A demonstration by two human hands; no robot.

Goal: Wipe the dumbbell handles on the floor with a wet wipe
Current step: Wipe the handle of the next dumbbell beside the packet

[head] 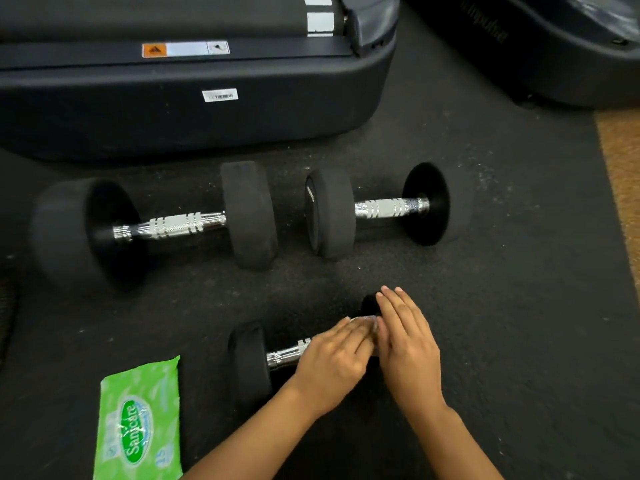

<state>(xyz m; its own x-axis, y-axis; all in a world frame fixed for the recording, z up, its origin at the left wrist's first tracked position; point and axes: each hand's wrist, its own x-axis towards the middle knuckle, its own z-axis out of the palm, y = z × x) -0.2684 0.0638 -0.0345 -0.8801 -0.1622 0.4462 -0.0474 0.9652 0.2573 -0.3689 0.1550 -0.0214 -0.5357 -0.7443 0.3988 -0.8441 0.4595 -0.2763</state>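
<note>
Three black dumbbells with chrome handles lie on the dark floor mat. The nearest, smallest dumbbell is under both hands. My left hand lies over its handle with fingers fairly straight, and a bit of white wet wipe shows at its fingertips. My right hand rests flat with straight fingers over the handle's right end, hiding that weight head. Farther back lie a large dumbbell at the left and a medium dumbbell at the right, both untouched.
A green wet wipe pack lies on the mat at the near left. A treadmill base runs along the back, and another dark machine base stands at the back right. Brown flooring borders the mat's right edge.
</note>
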